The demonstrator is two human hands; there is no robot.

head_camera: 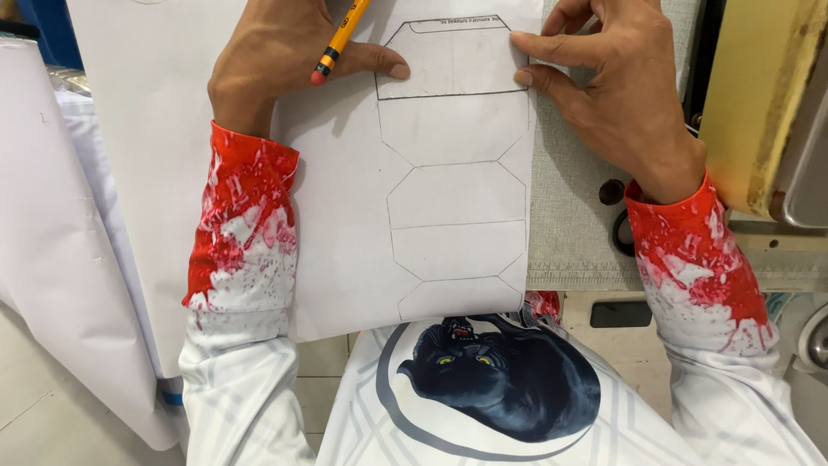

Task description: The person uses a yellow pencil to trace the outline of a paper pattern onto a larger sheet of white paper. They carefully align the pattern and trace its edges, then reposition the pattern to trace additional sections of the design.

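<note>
- We see the left hand (285,56) half closed around a yellow pencil (341,39), with the pink eraser end pointing down; its thumb presses on the left edge of the paper template (448,60).
- The right hand (612,86) is mostly open, and its fingertips (523,76) hold down the right edge of the template.
- The template lies on a large white sheet (345,216), above several traced outlines.
- The sheet rests on a grey work surface (569,216).
</note>
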